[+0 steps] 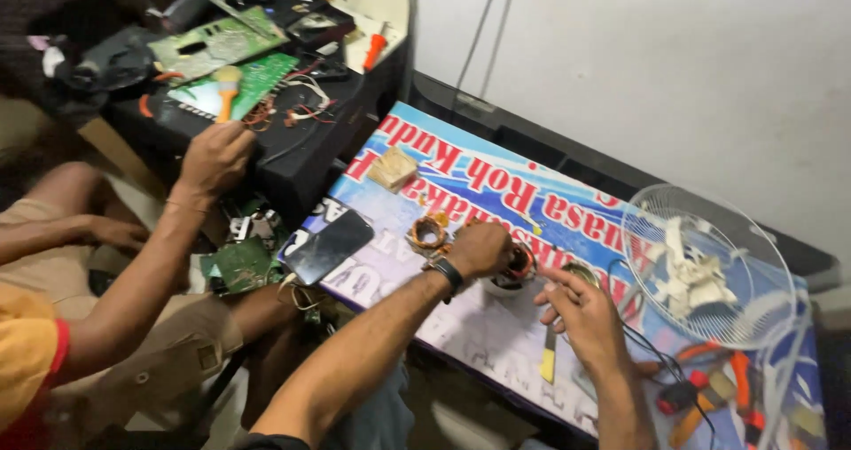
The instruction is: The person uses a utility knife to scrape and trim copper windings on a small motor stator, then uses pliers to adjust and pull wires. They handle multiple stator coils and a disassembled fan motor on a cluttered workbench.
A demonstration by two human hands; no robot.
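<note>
Holding a small motor stator [514,264] wound with copper coil, the left hand [479,248] closes its grip over the part from the upper side, near the centre of the frame, on the banner-covered worktop [479,330]. The right hand [581,313] sits just beside it, lower right; its fingers are curled, but I cannot tell whether they pinch a wire or a tool. A yellow-handled tool [549,360] lies on the worktop just below that hand.

The main risk, as I judge it, is to the fine copper winding: a hard squeeze or a slipped tool tip could nick the enamel or snap a strand. A second copper coil [428,233] lies loose just left of the left hand, and a sweep of the forearm could knock it towards the dark phone [328,246] resting at the worktop's edge. At the right of the frame, a white fan guard [709,268] and orange-handled pliers [700,397] crowd the right elbow's path. A co-worker's hand [215,156] reaches over circuit boards [232,60] at upper left, well apart.
</note>
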